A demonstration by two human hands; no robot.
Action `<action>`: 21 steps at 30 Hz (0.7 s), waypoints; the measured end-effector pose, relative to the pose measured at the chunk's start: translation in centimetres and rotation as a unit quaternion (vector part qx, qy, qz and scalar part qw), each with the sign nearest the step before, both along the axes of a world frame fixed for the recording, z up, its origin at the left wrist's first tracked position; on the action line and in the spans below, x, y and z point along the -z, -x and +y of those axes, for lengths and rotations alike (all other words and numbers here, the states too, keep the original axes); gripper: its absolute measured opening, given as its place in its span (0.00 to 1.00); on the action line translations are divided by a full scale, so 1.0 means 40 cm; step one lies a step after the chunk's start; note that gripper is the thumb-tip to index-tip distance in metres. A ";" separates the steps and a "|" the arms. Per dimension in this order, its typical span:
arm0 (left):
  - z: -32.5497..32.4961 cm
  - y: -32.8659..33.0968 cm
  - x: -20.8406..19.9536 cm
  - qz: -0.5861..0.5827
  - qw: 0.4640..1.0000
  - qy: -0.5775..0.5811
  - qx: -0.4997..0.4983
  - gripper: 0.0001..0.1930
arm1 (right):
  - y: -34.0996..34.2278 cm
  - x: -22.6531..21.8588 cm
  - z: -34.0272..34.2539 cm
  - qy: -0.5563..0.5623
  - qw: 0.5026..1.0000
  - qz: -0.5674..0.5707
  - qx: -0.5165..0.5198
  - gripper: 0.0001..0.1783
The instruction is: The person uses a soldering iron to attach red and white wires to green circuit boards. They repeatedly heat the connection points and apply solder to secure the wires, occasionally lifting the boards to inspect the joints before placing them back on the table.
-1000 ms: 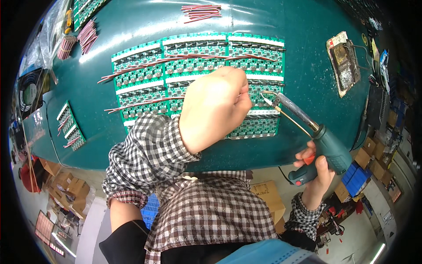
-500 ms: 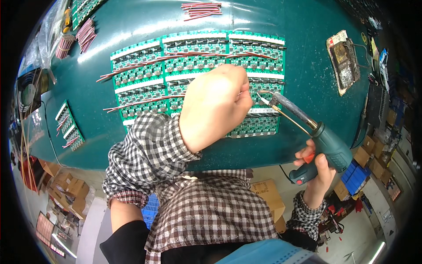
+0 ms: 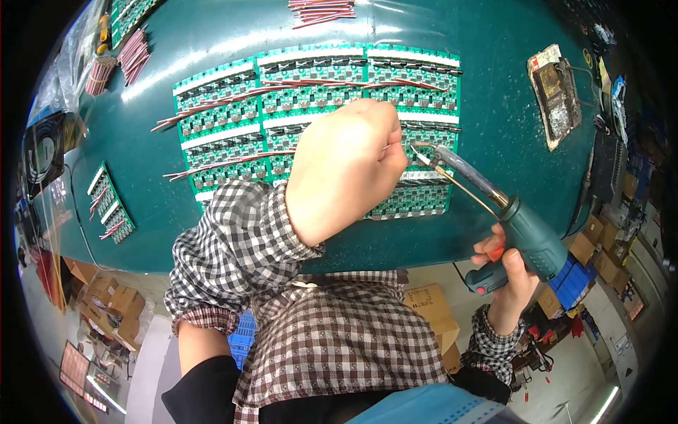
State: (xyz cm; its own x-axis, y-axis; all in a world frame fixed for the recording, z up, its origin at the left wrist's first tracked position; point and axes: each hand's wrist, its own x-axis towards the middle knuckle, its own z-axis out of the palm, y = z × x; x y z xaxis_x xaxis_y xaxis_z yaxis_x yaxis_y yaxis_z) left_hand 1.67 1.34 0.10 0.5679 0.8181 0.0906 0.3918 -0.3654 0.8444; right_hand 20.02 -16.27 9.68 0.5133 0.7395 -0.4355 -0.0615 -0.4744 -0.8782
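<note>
My left hand is closed in a pinch over the green circuit boards, a thin reddish wire just showing at its fingertips; most of the grip is hidden. My right hand wraps the handle of a dark green soldering gun, a finger at its red trigger. The gun's hot tip and thin solder feed tube reach the boards just right of my left fingertips. Red-and-white wires lie across the boards and run under my left hand. Another row of wires lies farther back.
Loose wires lie at the back, with more wires and a tied bundle at far left. A small separate board is at left. A grimy soldering stand sits at right. A black fan stands at the left edge.
Both hands and the soldering gun hold almost the same place. The view has shifted very slightly; the tip remains beside my left fingertips.
</note>
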 end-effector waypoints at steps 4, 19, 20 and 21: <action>0.002 0.002 0.000 -0.003 1.000 -0.006 0.010 0.05 | -0.005 0.001 0.000 -0.001 1.000 0.006 -0.011 0.25; 0.001 0.004 -0.002 -0.006 1.000 -0.005 0.017 0.05 | 0.003 0.005 -0.002 -0.001 1.000 -0.012 -0.018 0.25; 0.001 0.004 -0.001 -0.005 1.000 -0.006 0.016 0.05 | 0.003 0.005 -0.002 0.000 1.000 -0.014 -0.020 0.25; 0.001 0.003 -0.001 -0.005 1.000 -0.005 0.016 0.05 | 0.003 0.005 -0.003 0.001 1.000 -0.017 -0.021 0.25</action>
State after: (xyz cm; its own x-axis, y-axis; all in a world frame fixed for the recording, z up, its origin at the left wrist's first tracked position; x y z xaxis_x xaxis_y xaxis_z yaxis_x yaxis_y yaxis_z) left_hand 1.56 1.37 0.13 0.5925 0.7988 0.1044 0.3710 -0.3856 0.8448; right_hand 19.91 -16.39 9.47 0.4964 0.7595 -0.4205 -0.0127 -0.4779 -0.8783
